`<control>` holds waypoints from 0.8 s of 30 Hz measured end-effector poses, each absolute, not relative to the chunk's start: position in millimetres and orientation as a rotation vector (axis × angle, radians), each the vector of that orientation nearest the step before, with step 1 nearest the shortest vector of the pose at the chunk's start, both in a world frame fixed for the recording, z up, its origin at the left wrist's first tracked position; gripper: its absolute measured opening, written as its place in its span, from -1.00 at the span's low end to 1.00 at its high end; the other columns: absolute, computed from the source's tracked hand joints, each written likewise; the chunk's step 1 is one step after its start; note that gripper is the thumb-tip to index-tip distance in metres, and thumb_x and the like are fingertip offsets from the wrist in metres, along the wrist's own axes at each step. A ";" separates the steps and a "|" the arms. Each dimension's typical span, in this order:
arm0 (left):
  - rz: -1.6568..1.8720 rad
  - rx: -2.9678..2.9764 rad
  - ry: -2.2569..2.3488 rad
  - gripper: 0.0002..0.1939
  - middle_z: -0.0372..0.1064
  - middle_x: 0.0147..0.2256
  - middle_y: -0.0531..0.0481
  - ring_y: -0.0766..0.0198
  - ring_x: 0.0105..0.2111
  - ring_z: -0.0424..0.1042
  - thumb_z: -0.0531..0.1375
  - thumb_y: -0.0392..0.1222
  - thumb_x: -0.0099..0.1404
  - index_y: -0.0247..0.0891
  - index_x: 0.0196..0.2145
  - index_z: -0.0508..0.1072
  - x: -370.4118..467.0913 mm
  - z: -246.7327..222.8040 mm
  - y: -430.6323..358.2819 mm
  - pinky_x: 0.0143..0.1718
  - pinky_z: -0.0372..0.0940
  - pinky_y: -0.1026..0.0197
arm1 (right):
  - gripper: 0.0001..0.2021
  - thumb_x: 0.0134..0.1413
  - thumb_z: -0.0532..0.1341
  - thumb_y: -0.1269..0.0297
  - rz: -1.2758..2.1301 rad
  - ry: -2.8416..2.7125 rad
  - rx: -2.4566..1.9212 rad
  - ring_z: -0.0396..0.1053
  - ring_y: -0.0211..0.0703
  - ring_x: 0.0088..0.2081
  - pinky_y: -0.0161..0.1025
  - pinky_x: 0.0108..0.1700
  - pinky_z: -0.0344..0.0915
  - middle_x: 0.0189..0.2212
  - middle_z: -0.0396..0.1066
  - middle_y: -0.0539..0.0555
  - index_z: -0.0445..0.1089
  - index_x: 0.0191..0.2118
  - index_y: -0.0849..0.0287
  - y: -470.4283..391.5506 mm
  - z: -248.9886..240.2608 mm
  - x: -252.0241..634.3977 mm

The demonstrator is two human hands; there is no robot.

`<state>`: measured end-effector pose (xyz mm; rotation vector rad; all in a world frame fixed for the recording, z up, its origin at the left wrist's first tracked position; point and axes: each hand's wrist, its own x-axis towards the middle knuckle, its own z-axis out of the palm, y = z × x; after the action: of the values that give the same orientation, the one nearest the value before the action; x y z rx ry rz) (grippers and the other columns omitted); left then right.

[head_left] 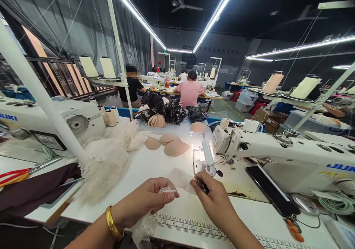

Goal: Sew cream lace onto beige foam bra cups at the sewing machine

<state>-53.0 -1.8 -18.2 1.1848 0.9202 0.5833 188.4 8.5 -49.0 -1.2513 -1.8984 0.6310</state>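
Observation:
My left hand point(151, 197), with a gold bangle at the wrist, is closed on white lace point(145, 228), which hangs below it over the table's front edge. A bit of the lace shows between thumb and fingers. To its right, my right hand point(212, 197) is closed around a small dark tool point(203, 186), mostly hidden in the palm. A sheer whitish piece of fabric point(180, 178) lies between the hands, by the right fingertips; whether they grip it I cannot tell. Beyond are several beige rounded pads point(176, 147). A heap of cream lace point(107, 164) lies at left.
A sewing machine point(266, 145) with a lit needle area stands right, a phone point(271, 190) before it. Another machine point(55, 119) and red-and-orange-handled scissors point(16, 175) are left. A printed ruler point(191, 225) runs along the front. Black bags point(174, 111) and seated people are beyond.

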 end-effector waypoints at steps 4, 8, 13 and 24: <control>0.601 1.148 0.886 -0.56 0.31 -0.52 0.07 0.34 -0.47 0.15 0.45 0.19 0.14 -0.31 -0.41 0.62 -58.6 -18.3 -4.7 -0.39 0.02 0.27 | -0.84 0.37 0.08 0.16 0.498 -1.900 -1.295 0.36 -0.13 -0.44 -0.25 -0.37 0.24 -0.45 0.43 -0.02 0.35 -0.21 0.06 15.2 -53.5 183.1; 0.712 1.032 0.831 -0.58 0.47 -0.41 0.01 0.28 -0.35 0.30 0.51 0.10 0.10 -0.26 -0.22 0.66 -54.8 -19.3 -6.7 -0.22 0.17 0.27 | -0.72 0.35 0.15 0.09 0.428 -1.916 -1.412 0.47 -0.04 -0.39 -0.20 -0.37 0.32 -0.37 0.50 0.03 0.29 0.08 0.06 13.6 -52.1 179.6; 0.695 1.016 0.707 -0.54 0.41 -0.41 0.03 0.31 -0.38 0.30 0.47 0.08 0.19 -0.28 -0.08 0.61 -53.0 -17.1 -4.9 -0.29 0.21 0.29 | -0.86 0.46 0.10 0.20 -0.004 -2.076 -1.041 0.37 -0.11 -0.44 -0.25 -0.39 0.21 -0.44 0.43 0.02 0.34 -0.13 0.10 -9.9 -46.2 176.4; 0.599 1.522 1.129 -0.49 0.43 -0.42 0.02 0.20 -0.41 0.30 0.28 0.18 0.30 -0.22 0.04 0.57 -81.8 2.1 11.5 -0.31 0.17 0.20 | -0.73 0.47 0.06 0.30 -0.250 -2.166 -1.059 0.29 -0.16 -0.51 -0.22 -0.41 0.10 -0.54 0.35 0.00 0.35 -0.34 0.10 -14.8 -42.3 183.5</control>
<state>-81.8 11.5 2.1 1.5216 1.1293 0.5993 183.5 -14.8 -42.3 -1.0590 -2.1660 -0.2504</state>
